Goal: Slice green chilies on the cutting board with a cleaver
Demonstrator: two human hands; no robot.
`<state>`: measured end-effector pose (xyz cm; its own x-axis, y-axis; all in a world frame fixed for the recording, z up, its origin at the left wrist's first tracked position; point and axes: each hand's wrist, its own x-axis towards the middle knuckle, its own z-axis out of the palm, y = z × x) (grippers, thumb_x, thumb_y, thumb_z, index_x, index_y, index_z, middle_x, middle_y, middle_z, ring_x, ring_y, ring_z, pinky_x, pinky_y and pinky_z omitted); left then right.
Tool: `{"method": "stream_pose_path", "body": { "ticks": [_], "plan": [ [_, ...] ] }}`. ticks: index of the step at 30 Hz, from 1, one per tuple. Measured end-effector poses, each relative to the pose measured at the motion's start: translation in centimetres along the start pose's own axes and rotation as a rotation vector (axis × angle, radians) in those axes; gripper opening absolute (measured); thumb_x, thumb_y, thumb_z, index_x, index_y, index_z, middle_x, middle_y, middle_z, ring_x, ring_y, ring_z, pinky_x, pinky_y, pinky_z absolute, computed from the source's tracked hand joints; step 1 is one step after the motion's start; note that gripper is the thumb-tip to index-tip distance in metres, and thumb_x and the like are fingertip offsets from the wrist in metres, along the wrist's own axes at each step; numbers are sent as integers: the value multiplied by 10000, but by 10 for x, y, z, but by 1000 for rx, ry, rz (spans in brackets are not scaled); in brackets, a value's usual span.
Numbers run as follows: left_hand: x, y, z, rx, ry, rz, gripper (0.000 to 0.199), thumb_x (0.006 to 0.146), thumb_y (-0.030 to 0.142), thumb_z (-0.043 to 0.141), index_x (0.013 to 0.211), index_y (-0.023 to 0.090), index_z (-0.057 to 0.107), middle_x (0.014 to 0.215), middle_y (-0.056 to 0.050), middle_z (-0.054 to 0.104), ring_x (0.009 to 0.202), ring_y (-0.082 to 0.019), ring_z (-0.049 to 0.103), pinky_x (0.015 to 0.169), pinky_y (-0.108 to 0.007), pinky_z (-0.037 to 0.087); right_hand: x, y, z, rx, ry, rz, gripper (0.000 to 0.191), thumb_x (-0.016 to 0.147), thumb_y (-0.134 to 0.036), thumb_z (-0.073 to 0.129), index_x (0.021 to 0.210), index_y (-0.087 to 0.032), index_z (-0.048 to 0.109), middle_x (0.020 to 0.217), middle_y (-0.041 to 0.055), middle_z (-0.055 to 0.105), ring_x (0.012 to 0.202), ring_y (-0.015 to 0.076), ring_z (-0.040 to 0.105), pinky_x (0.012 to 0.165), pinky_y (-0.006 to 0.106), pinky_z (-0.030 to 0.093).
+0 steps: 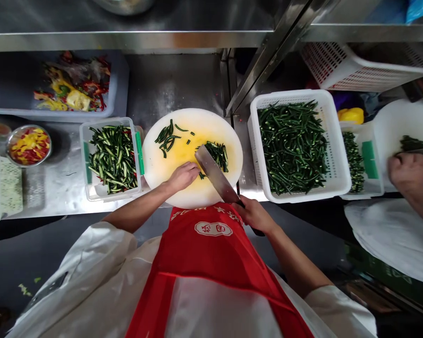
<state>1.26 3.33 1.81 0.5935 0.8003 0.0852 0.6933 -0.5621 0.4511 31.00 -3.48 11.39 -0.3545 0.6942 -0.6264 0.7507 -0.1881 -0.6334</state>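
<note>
A round white cutting board (155,173) with a yellow-stained middle lies in front of me. My right hand (255,215) grips the dark handle of a cleaver (216,176), whose blade slants up and left over the board. Just left of the blade, my left hand (184,176) has its fingers curled near small green bits; what it holds, if anything, is hidden. Beyond the blade, to its right, is a pile of cut green pieces (218,155). Longer green strips (166,138) lie at the board's upper left.
A clear box (84,176) of cut green pieces stands left; a white basket (303,196) of long green pods stands right. Farther left are a metal bowl (28,146) and a grey tub (121,89). A co-worker's hand (409,170) works over another board at the right.
</note>
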Motion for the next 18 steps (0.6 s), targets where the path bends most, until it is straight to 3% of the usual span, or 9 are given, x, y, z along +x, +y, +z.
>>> {"method": "stream_pose_path", "body": {
  "ticks": [8, 15, 18],
  "plan": [
    [2, -3, 3, -27, 40, 21, 250, 978, 271, 436, 926, 190, 667, 973, -74, 618, 934, -201, 556, 874, -363, 478, -19, -21, -18, -139, -89, 55, 269, 959, -416, 423, 843, -208, 548, 662, 34, 642, 588, 167, 571, 554, 259, 288],
    [-2, -4, 0, -45, 17, 34, 276, 983, 262, 420, 849, 181, 648, 851, -67, 617, 843, -197, 549, 820, -360, 472, 19, -34, 14, -355, -30, 51, 198, 990, -305, 402, 1017, -179, 553, 851, 98, 706, 757, 200, 639, 613, 272, 281],
    [-5, -5, -8, -76, 69, 14, 241, 979, 268, 439, 906, 175, 650, 933, -73, 636, 908, -193, 568, 873, -349, 479, 26, -37, 13, -439, -32, 29, 212, 996, -305, 386, 1031, -171, 546, 866, 109, 710, 767, 216, 646, 612, 284, 271]
  ]
}}
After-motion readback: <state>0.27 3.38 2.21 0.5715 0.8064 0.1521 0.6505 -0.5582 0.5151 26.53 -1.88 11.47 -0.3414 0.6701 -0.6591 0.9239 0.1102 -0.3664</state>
